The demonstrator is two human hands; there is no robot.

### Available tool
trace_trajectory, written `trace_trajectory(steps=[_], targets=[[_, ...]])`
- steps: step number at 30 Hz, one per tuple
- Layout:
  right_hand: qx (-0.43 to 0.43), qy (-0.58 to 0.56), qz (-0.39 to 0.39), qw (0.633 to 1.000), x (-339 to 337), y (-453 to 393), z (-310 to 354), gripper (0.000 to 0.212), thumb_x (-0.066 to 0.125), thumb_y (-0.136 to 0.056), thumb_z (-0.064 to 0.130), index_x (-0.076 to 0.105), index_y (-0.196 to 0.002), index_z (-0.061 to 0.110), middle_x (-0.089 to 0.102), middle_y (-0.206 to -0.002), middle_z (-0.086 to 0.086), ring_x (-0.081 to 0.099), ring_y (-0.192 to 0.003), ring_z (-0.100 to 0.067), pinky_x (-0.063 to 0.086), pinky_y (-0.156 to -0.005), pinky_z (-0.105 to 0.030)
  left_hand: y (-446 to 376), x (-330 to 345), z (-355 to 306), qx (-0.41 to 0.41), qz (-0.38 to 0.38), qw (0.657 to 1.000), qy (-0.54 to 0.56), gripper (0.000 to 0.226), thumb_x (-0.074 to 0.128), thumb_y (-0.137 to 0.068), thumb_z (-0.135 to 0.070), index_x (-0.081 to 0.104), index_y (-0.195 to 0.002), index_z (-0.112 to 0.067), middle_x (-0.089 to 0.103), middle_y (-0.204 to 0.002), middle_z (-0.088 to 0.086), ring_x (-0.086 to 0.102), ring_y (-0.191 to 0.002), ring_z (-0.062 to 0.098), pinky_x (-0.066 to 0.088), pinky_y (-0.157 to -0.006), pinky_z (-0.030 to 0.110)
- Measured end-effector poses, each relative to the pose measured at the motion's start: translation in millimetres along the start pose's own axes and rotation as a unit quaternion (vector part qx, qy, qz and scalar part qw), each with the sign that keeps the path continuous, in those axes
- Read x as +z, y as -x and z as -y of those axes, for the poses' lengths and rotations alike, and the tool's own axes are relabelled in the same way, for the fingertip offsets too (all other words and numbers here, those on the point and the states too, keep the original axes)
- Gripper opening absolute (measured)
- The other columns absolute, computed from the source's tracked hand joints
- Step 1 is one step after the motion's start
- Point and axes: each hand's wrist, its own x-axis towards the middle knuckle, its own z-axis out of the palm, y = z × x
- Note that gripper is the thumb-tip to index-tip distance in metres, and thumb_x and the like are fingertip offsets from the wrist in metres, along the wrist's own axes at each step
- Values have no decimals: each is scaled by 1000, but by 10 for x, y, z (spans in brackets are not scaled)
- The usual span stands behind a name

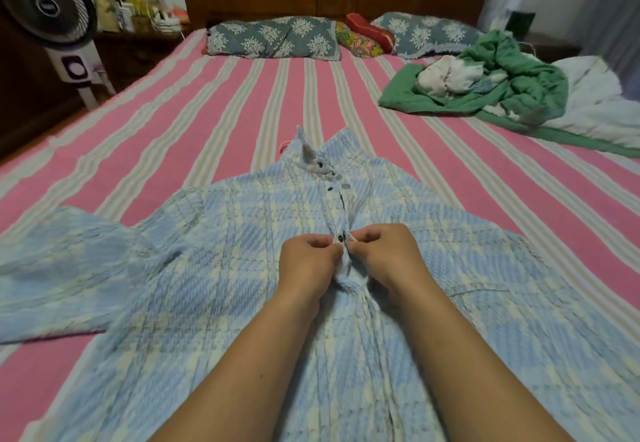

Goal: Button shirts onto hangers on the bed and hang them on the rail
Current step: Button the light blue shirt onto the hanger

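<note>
Pinched the placket of the blue plaid shirt (pixel 242 268), spread flat on the striped bed (pixel 207 95), with both hands, left hand (pixel 308 261) and right hand (pixel 384 254), around a dark button (pixel 340 239); risked misaligned fastening if bunched fabric slipped.

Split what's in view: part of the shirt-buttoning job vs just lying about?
In the job: blue plaid shirt; dark button at the placket; left hand and right hand, both pinching the placket; pink hanger hook at the collar.

Lying about: green clothes pile; pillows; fan; striped bedsheet.
</note>
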Motion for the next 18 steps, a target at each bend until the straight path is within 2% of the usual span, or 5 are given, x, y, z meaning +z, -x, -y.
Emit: trace_trajectory(steps=[4,9,11,14,18], targets=[[13,-19,0,1000,0,-69,-48,18,82,-65,28,79,-83,29,77,-83,1,75,-79,-24,62,-79,-48,-3,21,31,4,-6,1000,25,16,78,-86,-12,76,-102,-16,77,-94,3,73,-91,20,59,-89,39],[-1,15,-11,1000,6,-45,-23,10,83,-72,23,79,-80,28,77,-82,3,74,-84,-22,61,-82,-46,-21,28,58,-1,-3,999,51,12,79,-86,-12,78,-97,-16,78,-90,3,74,-90,21,60,-89,39],[-20,72,-21,997,-30,6,23,6,80,-82,18,77,-79,22,75,-86,3,71,-84,-19,59,-82,-41,-20,49,73,4,-9,999,46,12,79,-86,-13,78,-97,-17,78,-92,2,74,-90,19,59,-90,39],[-83,205,-56,974,-16,72,47,9,71,-90,16,79,-91,21,74,-91,3,68,-83,-19,54,-71,-31,-21,71,102,9,-18,999,33,11,79,-85,-12,78,-96,-17,77,-92,2,73,-89,18,59,-90,40],[-141,319,-78,934,87,155,102,23,63,-88,6,72,-69,14,68,-76,-3,62,-68,-23,50,-59,-34,-57,39,102,-2,-17,999,31,11,80,-84,-8,79,-92,-14,77,-92,4,74,-90,19,59,-91,40]])
